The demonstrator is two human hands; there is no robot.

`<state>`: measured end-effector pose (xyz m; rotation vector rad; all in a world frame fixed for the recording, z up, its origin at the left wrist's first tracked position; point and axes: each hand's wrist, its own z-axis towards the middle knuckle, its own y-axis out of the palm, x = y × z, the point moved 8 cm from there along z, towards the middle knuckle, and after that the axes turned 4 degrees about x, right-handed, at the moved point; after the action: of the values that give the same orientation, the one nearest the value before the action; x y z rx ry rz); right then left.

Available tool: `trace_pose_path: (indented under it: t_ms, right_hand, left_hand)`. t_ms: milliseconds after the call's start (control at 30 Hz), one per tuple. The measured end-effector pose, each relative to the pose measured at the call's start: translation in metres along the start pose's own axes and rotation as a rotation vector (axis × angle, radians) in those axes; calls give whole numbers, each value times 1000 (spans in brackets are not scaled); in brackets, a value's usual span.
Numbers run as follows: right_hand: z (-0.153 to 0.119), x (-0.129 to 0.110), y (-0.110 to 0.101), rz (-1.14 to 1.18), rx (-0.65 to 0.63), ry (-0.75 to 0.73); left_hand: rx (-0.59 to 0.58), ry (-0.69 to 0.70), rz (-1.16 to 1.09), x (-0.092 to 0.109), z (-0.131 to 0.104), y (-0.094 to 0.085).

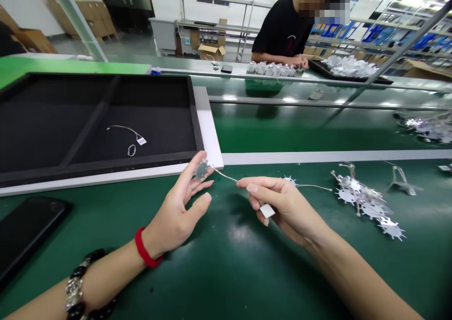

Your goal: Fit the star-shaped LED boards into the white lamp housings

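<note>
My right hand (273,200) pinches a thin pale wire (226,175) between thumb and forefinger, and a small white square tag (267,211) shows under its fingers. The wire runs left to a grey metal disc with spiky edges (202,169). That disc lies against the fingers of my left hand (185,204), which is open, with its thumb well apart. Behind my right hand, partly hidden, lies another spiked disc (290,180) with its wire stretching right. A heap of similar spiked metal discs with wires (369,204) lies on the green table to the right.
A black tray (155,108) at the left holds a tagged wire (129,129) and a small loop (132,150). A black phone-like object (31,235) lies near left. More metal parts (429,127) lie far right. Across the bench, a person in black (282,28) works beside white parts (273,69).
</note>
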<state>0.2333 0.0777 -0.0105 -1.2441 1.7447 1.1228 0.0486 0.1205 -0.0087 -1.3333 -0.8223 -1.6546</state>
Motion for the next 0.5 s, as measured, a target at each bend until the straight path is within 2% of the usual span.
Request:
trace_pose_path:
  t_ms: [500]
  right_hand:
    - [0,11,5,69,-37,96]
  left_hand:
    - [-83,137,220,11,-4,10]
